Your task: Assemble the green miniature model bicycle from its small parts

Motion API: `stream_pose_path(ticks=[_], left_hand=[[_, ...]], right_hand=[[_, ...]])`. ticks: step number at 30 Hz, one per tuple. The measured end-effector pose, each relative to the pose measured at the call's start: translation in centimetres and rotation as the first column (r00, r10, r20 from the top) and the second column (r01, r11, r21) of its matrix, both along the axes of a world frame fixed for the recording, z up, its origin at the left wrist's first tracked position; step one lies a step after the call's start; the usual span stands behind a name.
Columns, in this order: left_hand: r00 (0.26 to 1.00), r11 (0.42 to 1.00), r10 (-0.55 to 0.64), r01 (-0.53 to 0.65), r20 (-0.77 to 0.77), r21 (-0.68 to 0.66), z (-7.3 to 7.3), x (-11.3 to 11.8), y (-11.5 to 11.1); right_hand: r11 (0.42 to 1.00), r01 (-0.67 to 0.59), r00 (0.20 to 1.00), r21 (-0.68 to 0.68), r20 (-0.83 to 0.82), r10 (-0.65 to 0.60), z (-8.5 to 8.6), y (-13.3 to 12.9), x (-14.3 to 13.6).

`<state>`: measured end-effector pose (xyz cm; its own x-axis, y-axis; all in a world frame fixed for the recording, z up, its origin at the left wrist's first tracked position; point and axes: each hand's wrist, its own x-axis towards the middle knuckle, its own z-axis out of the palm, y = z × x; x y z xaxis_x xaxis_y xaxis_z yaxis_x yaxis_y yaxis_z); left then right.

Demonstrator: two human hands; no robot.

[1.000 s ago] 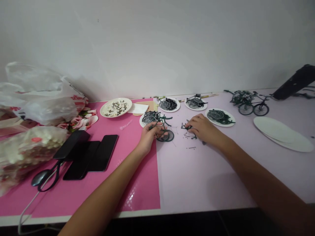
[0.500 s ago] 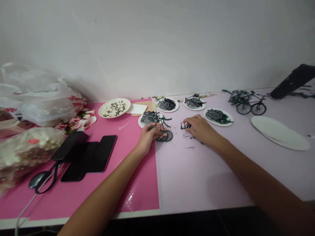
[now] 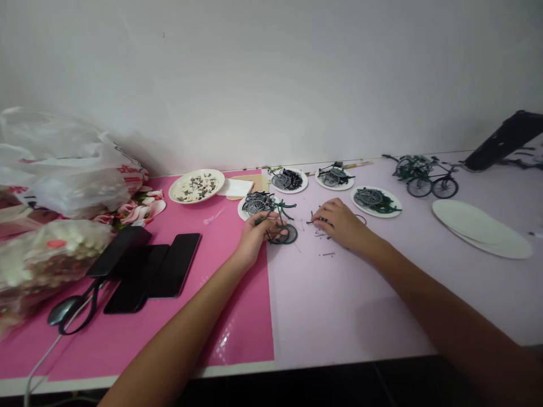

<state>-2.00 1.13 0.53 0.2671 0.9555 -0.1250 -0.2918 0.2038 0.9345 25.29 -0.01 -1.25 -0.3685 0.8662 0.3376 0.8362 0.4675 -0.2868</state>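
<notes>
My left hand (image 3: 259, 232) is closed around a dark green toy bicycle frame (image 3: 282, 212) with one wheel (image 3: 289, 234) on it, over the seam between the pink and lilac surfaces. To its right, my right hand (image 3: 337, 221) pinches a small dark part (image 3: 309, 222) at its fingertips; its exact kind is too small to tell. Beneath and in front of the right hand lie several tiny pins (image 3: 326, 254). A loose dark ring (image 3: 361, 219), likely a wheel, shows partly from behind that hand.
White plates of bicycle parts (image 3: 384, 213) stand along the back, beside a bowl of small pieces (image 3: 217, 195). Assembled toy bicycles (image 3: 433, 186) and spare plates (image 3: 479, 229) are at right. Black phones (image 3: 178, 265), a mouse (image 3: 63, 310) and plastic bags (image 3: 76, 175) lie at left.
My right hand has turned slightly, and the dark part now points left from its fingertips. More of the ring behind it shows. My left hand and the bicycle frame stay in place.
</notes>
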Motion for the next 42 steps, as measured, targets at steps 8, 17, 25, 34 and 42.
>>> stream_pose_path(ticks=[8,17,25,34,42], left_hand=[[1.0,1.0,-0.005,0.005,0.006,0.0,0.3,0.0,-0.2],[1.0,1.0,0.004,-0.004,0.011,0.005,0.2,-0.1,0.0],[1.0,1.0,0.02,-0.02,0.013,0.001,0.2,-0.2,0.2],[1.0,1.0,-0.007,0.007,0.008,0.01,0.1,-0.2,0.2],[1.0,0.999,-0.019,0.02,-0.021,0.033,-0.1,-0.2,0.3]], right_hand=[[0.996,0.089,0.995,0.019,0.038,-0.09,-0.3,0.2,0.6],[0.995,0.091,0.994,0.029,0.058,-0.092,-0.3,0.1,0.7],[0.997,0.073,0.994,0.034,0.073,-0.076,-0.7,0.3,0.5],[0.975,0.159,0.982,0.156,0.072,-0.172,1.3,-0.3,0.7],[0.887,0.373,0.901,0.273,0.119,-0.416,2.6,-0.1,4.2]])
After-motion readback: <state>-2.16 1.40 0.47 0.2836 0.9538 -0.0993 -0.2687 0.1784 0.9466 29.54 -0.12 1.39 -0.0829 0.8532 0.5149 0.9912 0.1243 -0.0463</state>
